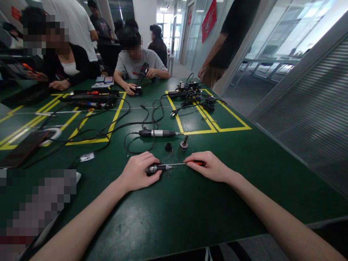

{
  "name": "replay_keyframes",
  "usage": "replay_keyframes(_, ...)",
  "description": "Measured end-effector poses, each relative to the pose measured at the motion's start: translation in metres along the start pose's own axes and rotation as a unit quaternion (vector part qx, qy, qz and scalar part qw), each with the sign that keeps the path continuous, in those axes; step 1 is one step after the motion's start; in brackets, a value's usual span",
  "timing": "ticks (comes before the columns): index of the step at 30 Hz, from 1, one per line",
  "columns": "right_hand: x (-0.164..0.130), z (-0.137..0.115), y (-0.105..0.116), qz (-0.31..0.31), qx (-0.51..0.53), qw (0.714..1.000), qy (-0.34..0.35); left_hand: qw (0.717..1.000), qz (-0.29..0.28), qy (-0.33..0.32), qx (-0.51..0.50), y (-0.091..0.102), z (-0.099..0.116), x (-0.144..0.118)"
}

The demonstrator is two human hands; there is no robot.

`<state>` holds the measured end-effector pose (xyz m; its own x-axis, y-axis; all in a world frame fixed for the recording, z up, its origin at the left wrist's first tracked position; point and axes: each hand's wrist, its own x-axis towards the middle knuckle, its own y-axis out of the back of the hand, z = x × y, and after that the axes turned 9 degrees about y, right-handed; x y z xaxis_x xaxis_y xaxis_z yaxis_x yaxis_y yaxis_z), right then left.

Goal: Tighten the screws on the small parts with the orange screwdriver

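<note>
- Green tabletop (190, 203) carries both forearms, stretched forward, palms down
- left hand (137, 173) curls closed around a dark tool body (152, 168)
- right hand (209, 166) pinches an orange-handled screwdriver (187, 164), tip meeting the tool

A green desk (190, 203) marked with yellow tape lines (214, 125) carries the rest. A corded rotary tool (157, 133) lies just inside the nearest tape corner, with a small black cap (168, 147) and a metal chuck piece (184, 145) just in front of it. Beyond the taped square sits a power strip (181, 93) among tangled black cables (152, 112). Far left of that square lies a tray of tools (89, 96). Two seated people (136, 61) work at the far edge; another stands to its right.
</note>
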<state>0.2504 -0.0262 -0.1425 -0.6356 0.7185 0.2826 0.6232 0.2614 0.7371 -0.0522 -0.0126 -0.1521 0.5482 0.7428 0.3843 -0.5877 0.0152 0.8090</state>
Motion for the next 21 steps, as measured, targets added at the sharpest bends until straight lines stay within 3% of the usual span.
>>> replay_keyframes(8, -0.0009, 0.0025, -0.0034, 0.02, -0.002, 0.999, 0.03, 1.0, -0.003, -0.002, 0.002, 0.0009, 0.0004, 0.0001)
replay_keyframes(15, 0.0008, -0.0016, -0.004, -0.011, -0.011, 1.0, 0.007, 1.0, 0.001, -0.006, 0.001, -0.0003, -0.0001, 0.0005)
replay_keyframes(21, -0.0009, 0.0007, -0.0051, 0.01, -0.04, 0.999, 0.032, 1.0, 0.0, -0.008, 0.002, -0.0008, -0.0008, 0.0)
